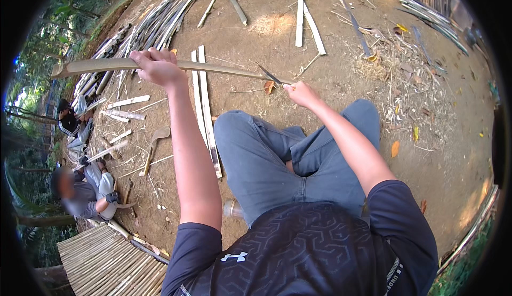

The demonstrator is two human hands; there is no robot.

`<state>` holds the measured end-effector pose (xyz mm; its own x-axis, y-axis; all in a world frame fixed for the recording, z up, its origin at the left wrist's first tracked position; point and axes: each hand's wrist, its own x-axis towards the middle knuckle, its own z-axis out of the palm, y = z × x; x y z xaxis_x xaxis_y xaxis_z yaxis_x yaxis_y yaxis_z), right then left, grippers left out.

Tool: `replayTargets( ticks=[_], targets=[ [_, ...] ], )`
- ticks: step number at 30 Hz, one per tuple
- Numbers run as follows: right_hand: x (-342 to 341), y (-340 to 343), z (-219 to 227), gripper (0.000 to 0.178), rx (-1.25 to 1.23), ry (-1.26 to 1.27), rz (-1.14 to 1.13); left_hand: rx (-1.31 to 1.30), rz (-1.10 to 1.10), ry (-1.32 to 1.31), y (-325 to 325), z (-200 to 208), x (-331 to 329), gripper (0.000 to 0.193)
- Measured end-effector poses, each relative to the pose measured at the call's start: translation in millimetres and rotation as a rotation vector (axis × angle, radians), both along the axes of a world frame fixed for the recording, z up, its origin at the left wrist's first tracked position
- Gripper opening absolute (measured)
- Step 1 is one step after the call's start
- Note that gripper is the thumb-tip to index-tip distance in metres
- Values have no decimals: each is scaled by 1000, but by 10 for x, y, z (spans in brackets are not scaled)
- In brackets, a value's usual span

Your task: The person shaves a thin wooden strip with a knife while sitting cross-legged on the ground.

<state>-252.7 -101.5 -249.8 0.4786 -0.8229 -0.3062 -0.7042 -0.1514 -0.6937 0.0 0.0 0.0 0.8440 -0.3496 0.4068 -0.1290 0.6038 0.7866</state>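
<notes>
My left hand (159, 69) is wrapped round a long split bamboo strip (106, 65), held level in front of me. The strip's thick end sticks out past that hand on the left, and its thin end runs across to the right. There my right hand (302, 94) grips a knife (272, 77), whose handle is mostly hidden by the fingers. The dark narrow blade slants up and left against the strip's thin end; whether it is cutting in, I cannot tell. My legs are bent below, in grey trousers.
Pale split bamboo strips (204, 101) lie just left of my knee, beside a curved-handled tool (153, 148). A heap of bamboo poles (152, 26) spreads at the far left. Two people (90, 192) sit at the left. A slatted bamboo panel (109, 261) stands lower left.
</notes>
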Motion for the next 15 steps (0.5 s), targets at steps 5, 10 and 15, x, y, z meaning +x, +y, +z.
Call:
replayTargets(
  ticks=[5, 10, 15],
  targets=[
    [307, 103, 507, 46, -64, 11, 77, 43, 178, 56, -25, 69, 341, 43],
    [252, -26, 137, 39, -102, 127, -89, 38, 154, 93, -123, -6, 284, 44],
    [284, 142, 130, 43, -121, 44, -27, 63, 239, 137, -69, -116, 389, 45]
  ],
)
